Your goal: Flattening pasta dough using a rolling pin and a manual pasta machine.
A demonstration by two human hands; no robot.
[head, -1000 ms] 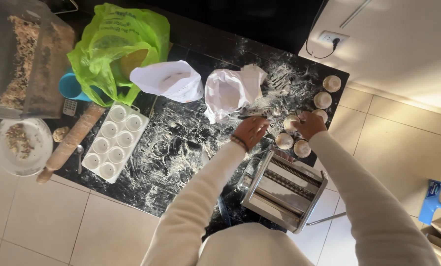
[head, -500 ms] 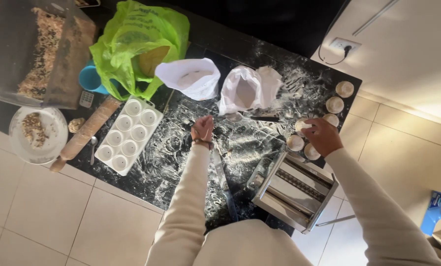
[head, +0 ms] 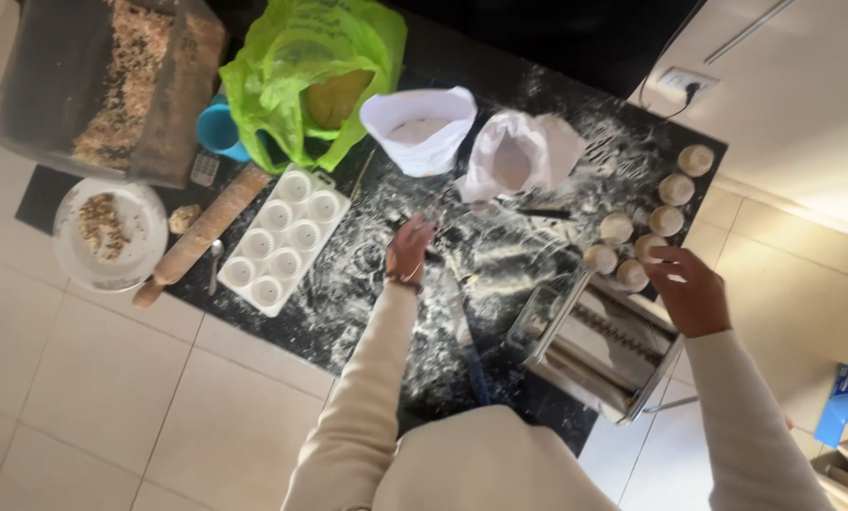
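Note:
My left hand (head: 410,248) hovers over the flour-dusted black counter (head: 348,312), just below a white flour bag (head: 419,128). Its fingers are bunched together, and I cannot tell whether they hold anything. A thin dark utensil (head: 438,257) lies beside it. My right hand (head: 691,289) has its fingers spread, with the tips next to two pale dough balls (head: 632,274) and nothing gripped. Several more dough balls (head: 676,189) run in a row toward the far right corner. A metal pasta machine (head: 594,341) stands under my right forearm.
A second open flour bag (head: 519,156) sits mid-counter and a knife (head: 462,326) lies near my body. Left are a white egg tray (head: 282,237), rolling pin (head: 202,232), spoon (head: 215,260), plate of nuts (head: 102,232), green plastic bag (head: 310,76), blue cup (head: 218,128) and grain container (head: 121,85).
My left hand has left the dough balls and swung left to the middle of the counter. My right hand stays by the dough balls, its fingers now spread.

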